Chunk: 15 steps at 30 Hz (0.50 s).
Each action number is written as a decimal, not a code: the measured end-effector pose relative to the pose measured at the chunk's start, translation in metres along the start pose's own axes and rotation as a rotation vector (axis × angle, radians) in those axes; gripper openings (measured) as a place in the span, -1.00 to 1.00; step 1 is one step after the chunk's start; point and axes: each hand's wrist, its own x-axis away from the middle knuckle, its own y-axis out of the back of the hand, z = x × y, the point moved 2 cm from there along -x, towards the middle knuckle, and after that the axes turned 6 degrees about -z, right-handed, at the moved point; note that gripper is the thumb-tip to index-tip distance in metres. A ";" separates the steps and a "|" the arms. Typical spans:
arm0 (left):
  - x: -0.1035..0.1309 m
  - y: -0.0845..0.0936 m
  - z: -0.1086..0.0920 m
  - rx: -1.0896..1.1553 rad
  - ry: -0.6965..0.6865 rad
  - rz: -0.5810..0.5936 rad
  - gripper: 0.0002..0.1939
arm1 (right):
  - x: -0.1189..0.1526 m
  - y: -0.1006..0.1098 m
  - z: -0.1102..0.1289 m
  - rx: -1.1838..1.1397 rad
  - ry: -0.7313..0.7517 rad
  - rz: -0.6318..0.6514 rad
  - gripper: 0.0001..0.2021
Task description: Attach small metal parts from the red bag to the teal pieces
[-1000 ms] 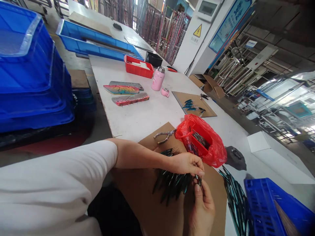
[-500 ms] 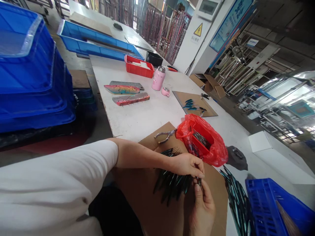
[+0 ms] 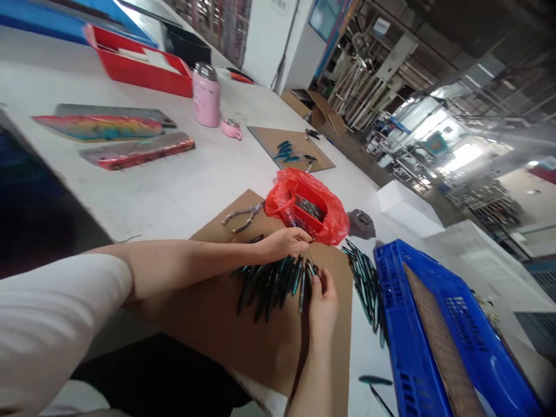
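Slim dark green, lure-like pieces lie fanned out on a brown cardboard sheet. My left hand is above their upper ends, beside a red plastic bag. Its thumb and fingers are pinched together; whatever is between them is too small to make out. Below and to the right, my right hand has its fingertips closed on a slim dark green piece at the pile's right edge. Inside the bag, a red box contains thin metal parts. Pliers rest left of the bag.
Another bundle of slim pieces lies beside a blue crate on the right. Farther back are a pink bottle, a red tray, colourful fish-shaped pieces and a board with small blue pieces.
My view has swung to the right. My hands, earlier fingertip to fingertip, are now apart: the left closer to the red bag, the right at the pile's edge.
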 end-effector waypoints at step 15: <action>-0.015 0.014 0.015 -0.117 -0.088 -0.064 -0.74 | -0.004 0.108 -0.046 0.547 -0.126 -0.656 -0.59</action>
